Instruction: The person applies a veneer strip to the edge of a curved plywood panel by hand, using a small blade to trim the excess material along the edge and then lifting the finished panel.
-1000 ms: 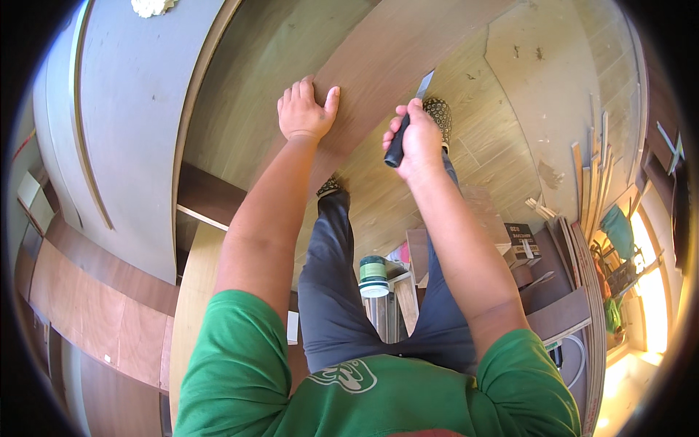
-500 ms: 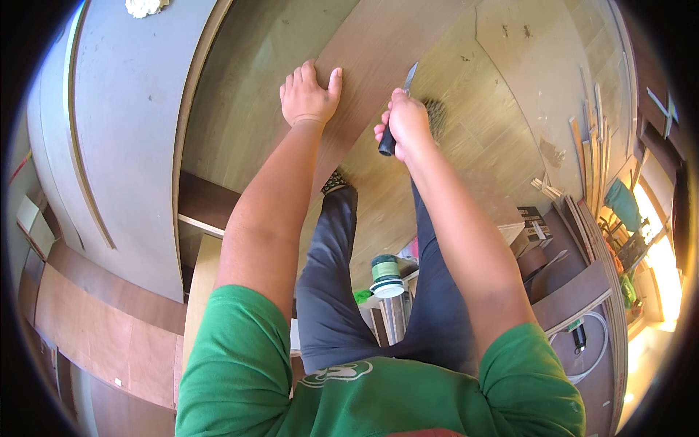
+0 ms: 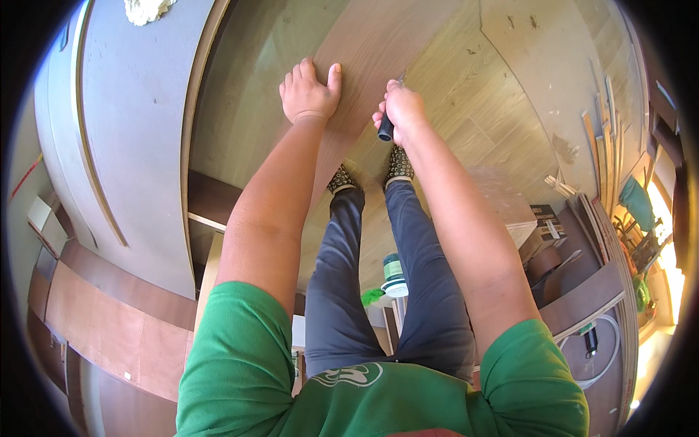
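We counted one long brown wood-grain board (image 3: 375, 47), lying under and right of our flat, spread left hand (image 3: 309, 95); one black-handled metal-bladed knife (image 3: 386, 131), clamped in our curled right hand (image 3: 405, 109).

Free room over floor (image 3: 466, 120) between right hand (image 3: 404, 109) and wood strips (image 3: 592, 146), apparently leaning.

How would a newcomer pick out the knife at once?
Find the long brown board running up the middle of the view. Near its right edge is the right hand, closed around the knife. Its black handle, jutting below the fist, stands out dark against the paler wood.
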The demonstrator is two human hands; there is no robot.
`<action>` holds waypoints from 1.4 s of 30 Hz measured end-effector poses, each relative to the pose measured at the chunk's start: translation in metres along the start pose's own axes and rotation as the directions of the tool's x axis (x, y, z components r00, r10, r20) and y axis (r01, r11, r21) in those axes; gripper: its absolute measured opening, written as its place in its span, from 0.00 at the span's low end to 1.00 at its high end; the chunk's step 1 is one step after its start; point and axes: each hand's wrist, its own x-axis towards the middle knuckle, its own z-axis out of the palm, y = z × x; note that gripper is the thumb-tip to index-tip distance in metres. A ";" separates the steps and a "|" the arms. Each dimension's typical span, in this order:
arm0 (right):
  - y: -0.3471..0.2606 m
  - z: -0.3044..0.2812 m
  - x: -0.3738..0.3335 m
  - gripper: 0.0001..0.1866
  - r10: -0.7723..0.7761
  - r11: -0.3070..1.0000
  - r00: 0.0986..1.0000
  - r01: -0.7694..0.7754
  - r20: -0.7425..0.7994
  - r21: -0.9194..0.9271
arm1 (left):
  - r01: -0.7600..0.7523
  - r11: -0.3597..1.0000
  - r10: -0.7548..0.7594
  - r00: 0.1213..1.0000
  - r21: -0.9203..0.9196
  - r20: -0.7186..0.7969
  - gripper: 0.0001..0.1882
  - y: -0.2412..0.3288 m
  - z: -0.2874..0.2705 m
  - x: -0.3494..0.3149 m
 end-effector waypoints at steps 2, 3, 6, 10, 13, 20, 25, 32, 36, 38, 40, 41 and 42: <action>0.004 0.004 -0.024 0.16 -0.044 0.998 0.999 0.045 -0.021 0.032 | 0.000 1.000 0.000 1.000 0.004 -0.010 0.31 -0.005 -0.001 -0.003; 0.007 0.007 -0.038 0.16 -0.039 0.998 0.999 0.040 -0.011 0.042 | 0.001 1.000 -0.001 1.000 0.017 -0.008 0.31 -0.009 0.000 -0.006; 0.015 0.009 -0.043 0.17 -0.036 0.999 0.999 0.036 -0.014 0.012 | -0.014 0.999 0.015 1.000 0.040 -0.017 0.30 -0.008 0.003 -0.006; 0.022 0.000 0.001 0.17 -0.012 1.000 1.000 0.011 0.008 0.028 | -0.043 0.998 0.044 0.999 0.035 -0.028 0.29 0.006 0.004 0.006; 0.034 0.004 -0.052 0.18 -0.050 0.996 0.998 0.048 0.027 0.077 | -0.020 0.999 0.020 1.000 0.051 0.005 0.30 -0.003 0.003 -0.001; 0.057 0.000 -0.017 0.17 -0.011 1.000 0.999 0.010 0.047 0.010 | -0.043 0.999 0.044 0.998 0.012 -0.039 0.30 0.003 0.008 0.000; 0.064 0.010 -0.083 0.18 -0.015 0.993 0.998 0.008 0.058 0.121 | 0.001 0.999 -0.004 0.998 0.039 0.062 0.31 -0.002 0.001 0.000; 0.094 0.021 -0.052 0.17 -0.008 0.993 1.000 0.005 0.029 0.115 | -0.030 0.999 0.031 0.999 0.045 -0.015 0.31 -0.003 0.007 0.001; 0.116 0.023 -0.071 0.18 0.011 0.997 1.000 -0.013 0.028 0.079 | -0.003 1.000 0.002 0.999 0.031 0.033 0.32 -0.004 0.004 0.001; 0.125 0.029 -0.057 0.18 -0.026 0.998 1.000 0.026 0.004 0.063 | -0.002 1.000 0.001 0.998 0.008 0.059 0.34 0.004 0.001 0.003; 0.123 0.027 -0.041 0.17 0.001 0.996 1.000 -0.004 0.031 0.093 | -0.005 1.000 0.005 0.998 0.004 0.055 0.34 0.006 0.002 0.003; 0.120 0.026 -0.042 0.16 0.017 0.994 0.999 -0.022 0.046 0.103 | -0.001 1.000 0.001 0.999 0.004 0.054 0.34 0.005 0.002 0.001; 0.121 0.025 -0.047 0.16 0.014 0.993 0.999 -0.019 0.044 0.119 | -0.020 1.000 0.020 1.000 0.015 0.012 0.33 0.002 0.006 -0.001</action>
